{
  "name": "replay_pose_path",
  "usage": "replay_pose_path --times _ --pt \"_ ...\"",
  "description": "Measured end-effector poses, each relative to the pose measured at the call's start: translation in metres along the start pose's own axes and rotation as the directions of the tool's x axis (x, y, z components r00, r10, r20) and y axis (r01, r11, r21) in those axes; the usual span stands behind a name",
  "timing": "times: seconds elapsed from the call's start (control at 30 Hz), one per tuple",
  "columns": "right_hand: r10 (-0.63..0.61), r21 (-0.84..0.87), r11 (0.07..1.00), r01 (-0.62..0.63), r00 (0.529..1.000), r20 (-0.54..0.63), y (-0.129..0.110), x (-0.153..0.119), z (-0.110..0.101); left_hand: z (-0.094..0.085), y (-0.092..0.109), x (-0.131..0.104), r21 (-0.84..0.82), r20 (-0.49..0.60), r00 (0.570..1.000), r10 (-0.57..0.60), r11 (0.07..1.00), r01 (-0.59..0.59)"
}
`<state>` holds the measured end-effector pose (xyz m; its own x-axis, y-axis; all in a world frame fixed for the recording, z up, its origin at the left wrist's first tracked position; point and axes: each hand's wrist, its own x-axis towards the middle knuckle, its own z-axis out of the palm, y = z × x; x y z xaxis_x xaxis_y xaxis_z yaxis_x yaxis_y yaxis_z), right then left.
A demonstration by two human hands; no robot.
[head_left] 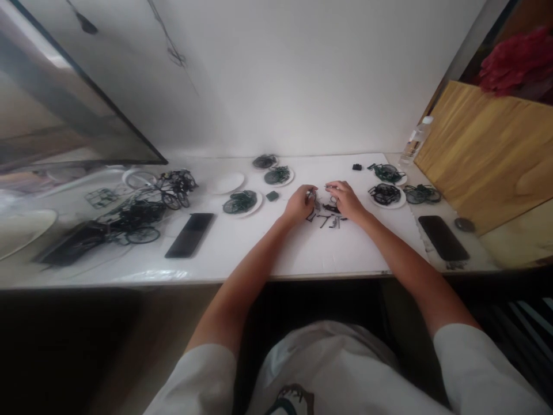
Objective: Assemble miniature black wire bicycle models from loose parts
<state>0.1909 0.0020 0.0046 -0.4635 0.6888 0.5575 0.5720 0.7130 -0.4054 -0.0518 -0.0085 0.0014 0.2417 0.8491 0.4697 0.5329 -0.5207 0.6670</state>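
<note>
My left hand (300, 203) is over the white board, its fingers curled together around a small part too blurred to name. Close on its right, my right hand (345, 200) has its thumb and fingers brought together at a thin small piece, also hard to make out. Between and just below the hands lie several small dark parts (324, 220), some shaped like thin rods and bent frames. Left of my left hand is a small green piece (272, 196), and beyond it a plate with dark green wheel-like parts (241, 202).
Plates of dark parts (386, 195) stand at right, near a phone (443, 237), a round dark lid (465, 224) and a bottle (417, 141). At left are a phone (190, 235), a white plate (227, 183) and miniature bicycles (142, 216). A wooden panel (496, 150) leans at right.
</note>
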Motion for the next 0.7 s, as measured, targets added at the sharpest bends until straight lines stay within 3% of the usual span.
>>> replay_pose_path --times 0.23,0.43,0.57,0.7 --pt "0.082 0.161 0.985 -0.061 0.989 -0.125 -0.0090 0.0011 -0.0037 -0.0034 0.0026 -0.0001 0.037 0.033 0.999 0.043 0.998 -0.044" --pt "0.185 0.101 0.980 -0.170 0.969 -0.167 -0.0096 -0.0001 -0.0029 -0.0041 0.0028 -0.0002 0.032 0.038 0.999 0.026 0.999 -0.027" --pt "0.269 0.050 0.963 -0.265 0.957 -0.111 -0.0061 -0.0027 -0.0021 -0.0042 0.0026 0.0005 0.031 0.038 0.999 0.023 0.999 -0.024" --pt "0.430 -0.047 0.898 -0.437 0.895 -0.116 -0.0028 -0.0031 -0.0050 -0.0042 0.0006 0.0009 0.017 0.028 1.000 0.013 1.000 -0.014"
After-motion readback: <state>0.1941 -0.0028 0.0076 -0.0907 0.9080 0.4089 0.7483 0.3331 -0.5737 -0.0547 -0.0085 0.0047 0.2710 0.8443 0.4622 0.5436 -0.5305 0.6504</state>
